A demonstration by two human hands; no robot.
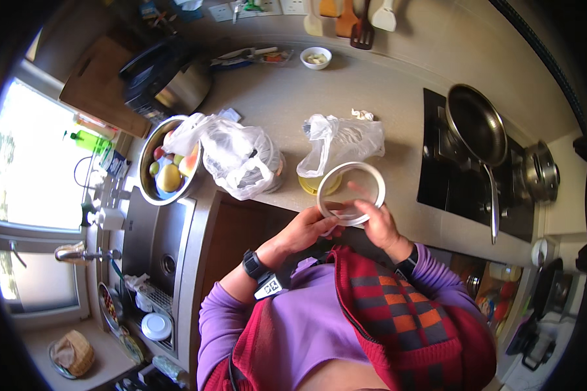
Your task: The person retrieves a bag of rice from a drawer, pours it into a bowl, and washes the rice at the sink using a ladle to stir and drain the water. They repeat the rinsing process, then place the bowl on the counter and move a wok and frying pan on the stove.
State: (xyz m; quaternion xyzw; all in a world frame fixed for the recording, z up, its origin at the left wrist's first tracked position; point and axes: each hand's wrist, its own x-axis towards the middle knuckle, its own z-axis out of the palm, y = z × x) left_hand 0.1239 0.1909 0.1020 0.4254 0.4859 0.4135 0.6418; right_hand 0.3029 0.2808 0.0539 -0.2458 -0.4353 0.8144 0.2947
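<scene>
At the counter's front edge I hold a round, see-through lid or shallow bowl with a pale rim (pixel 381 184); which it is I cannot tell. My left hand (pixel 306 229) grips its lower left side. On its lower right side, my right hand (pixel 381 228) closes round the rim, and some fingers show through the clear middle. Just behind it is a yellow round item (pixel 311 184), partly covered by a crumpled clear plastic bag (pixel 355 140). Left of these, a fuller white plastic bag (pixel 241 156) stands on the counter, its contents hard to make out.
A metal bowl of fruit (pixel 145 171) stands left, near the sink (pixel 149 244). Behind it is a black-and-steel cooker (pixel 182 88). A small white bowl (pixel 316 58) sits at the back. To the right, a frying pan (pixel 476 124) rests on the black hob (pixel 434 176), beside a steel pot (pixel 540 173).
</scene>
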